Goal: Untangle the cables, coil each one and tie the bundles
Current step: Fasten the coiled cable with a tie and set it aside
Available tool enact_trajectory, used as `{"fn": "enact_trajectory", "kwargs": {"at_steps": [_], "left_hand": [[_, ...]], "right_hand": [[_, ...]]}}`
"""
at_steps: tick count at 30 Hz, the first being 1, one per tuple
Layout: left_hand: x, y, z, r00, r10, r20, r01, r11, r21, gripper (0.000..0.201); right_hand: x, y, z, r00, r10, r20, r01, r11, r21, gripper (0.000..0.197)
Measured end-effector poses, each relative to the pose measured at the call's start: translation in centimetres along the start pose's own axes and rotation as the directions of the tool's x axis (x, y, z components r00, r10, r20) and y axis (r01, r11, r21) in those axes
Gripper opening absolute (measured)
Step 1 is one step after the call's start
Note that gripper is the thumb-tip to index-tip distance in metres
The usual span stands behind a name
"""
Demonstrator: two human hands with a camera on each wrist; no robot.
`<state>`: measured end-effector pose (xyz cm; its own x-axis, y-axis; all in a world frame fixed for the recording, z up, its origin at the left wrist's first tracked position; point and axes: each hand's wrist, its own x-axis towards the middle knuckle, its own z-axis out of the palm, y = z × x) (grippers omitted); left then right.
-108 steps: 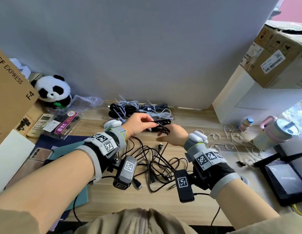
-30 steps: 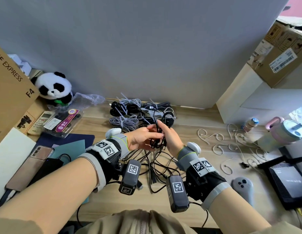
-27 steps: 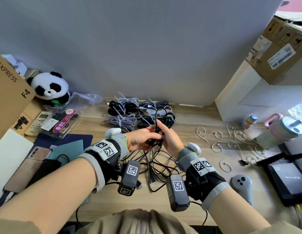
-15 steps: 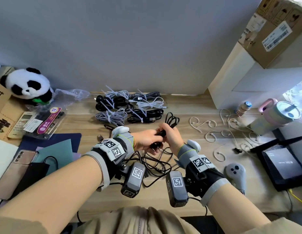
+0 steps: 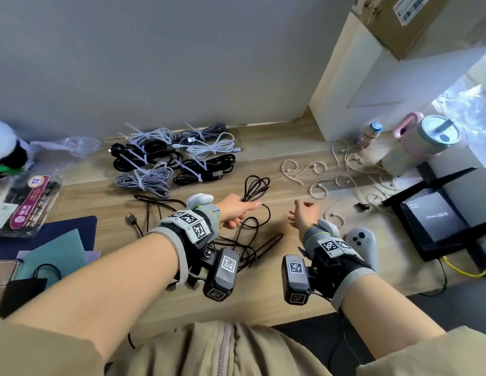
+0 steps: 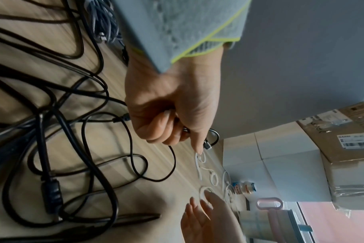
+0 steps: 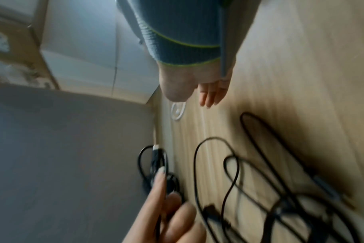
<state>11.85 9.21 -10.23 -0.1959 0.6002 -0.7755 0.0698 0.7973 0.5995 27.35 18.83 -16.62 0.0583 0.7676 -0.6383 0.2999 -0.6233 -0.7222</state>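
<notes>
The left hand (image 5: 234, 213) grips a thin black cable (image 5: 256, 187), fingers curled round it with the forefinger stretched out; the coiled loops stick out beyond the knuckles, above the wooden desk (image 5: 263, 289). The right hand (image 5: 304, 217) hovers to the right of the grip, fingers loosely spread, holding nothing.

Far right of the grip stands a lidded cup (image 5: 423, 143) with a pink handle; what it holds cannot be told. Past it a cardboard box (image 5: 394, 25) sits on a white block.

Just beneath and left of the grip sprawls the tangle of loose black cables (image 5: 236, 245), touching the held one. Beyond the grip, near the wall, lie tied bundles (image 5: 176, 158), grey, white and black. To the right, cream ties (image 5: 312, 172) lie scattered, with a black router (image 5: 437, 221), a grey controller (image 5: 362, 245) near the right wrist, and a small bottle (image 5: 368, 134).
</notes>
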Motion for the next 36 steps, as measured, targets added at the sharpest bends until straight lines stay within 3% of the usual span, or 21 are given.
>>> {"fn": "enact_trajectory", "kwargs": {"at_steps": [3,6,9,13,17,22,25,30,33,36], "left_hand": [[0.3,0.9,1.5,0.999,-0.020,0.029,0.021,0.999,-0.024,0.049],[0.2,1.6,2.4,0.995,-0.059,0.084,0.066,0.994,-0.092,0.059],[0.6,1.5,2.6,0.991,-0.097,0.096,0.111,0.983,-0.146,0.062],[1.1,1.2,2.7,0.991,-0.082,0.103,0.099,0.981,-0.168,0.054],[1.4,0.8,2.5,0.995,-0.043,0.087,0.058,0.982,-0.178,0.051],[0.6,0.9,1.2,0.998,0.020,0.058,-0.003,0.962,-0.273,0.049],[0.0,1.1,0.6,0.999,0.044,0.031,-0.031,0.937,-0.349,0.056],[-2.2,1.0,-0.2,0.988,0.075,0.134,-0.035,0.959,-0.280,0.046],[-3.6,-0.2,-1.1,0.985,0.048,0.167,-0.014,0.979,-0.201,0.047],[-4.4,-1.3,-2.4,0.983,0.012,0.186,0.022,0.983,-0.183,0.047]], "right_hand": [[2.1,1.6,-1.9,0.986,0.034,-0.162,-0.044,0.997,-0.056,0.051],[2.7,2.7,-3.2,0.949,0.015,-0.315,-0.051,0.993,-0.105,0.053],[3.0,3.7,-3.3,0.952,0.020,-0.305,-0.056,0.993,-0.108,0.044],[2.3,3.7,-3.0,0.978,-0.015,-0.206,-0.044,0.961,-0.275,0.014],[1.6,3.9,-2.1,0.993,-0.031,-0.116,-0.010,0.939,-0.343,0.019],[-0.5,2.4,-0.3,0.970,-0.244,-0.009,0.242,0.964,-0.108,0.033],[-2.4,1.2,0.6,0.956,-0.280,0.087,0.281,0.960,0.004,0.038],[-5.7,-0.1,2.4,0.887,-0.309,0.344,0.304,0.950,0.069,0.037],[-7.7,-0.8,3.9,0.811,-0.349,0.471,0.387,0.922,0.016,0.033],[-9.1,-1.3,4.8,0.774,-0.347,0.530,0.419,0.908,-0.018,0.033]]}}
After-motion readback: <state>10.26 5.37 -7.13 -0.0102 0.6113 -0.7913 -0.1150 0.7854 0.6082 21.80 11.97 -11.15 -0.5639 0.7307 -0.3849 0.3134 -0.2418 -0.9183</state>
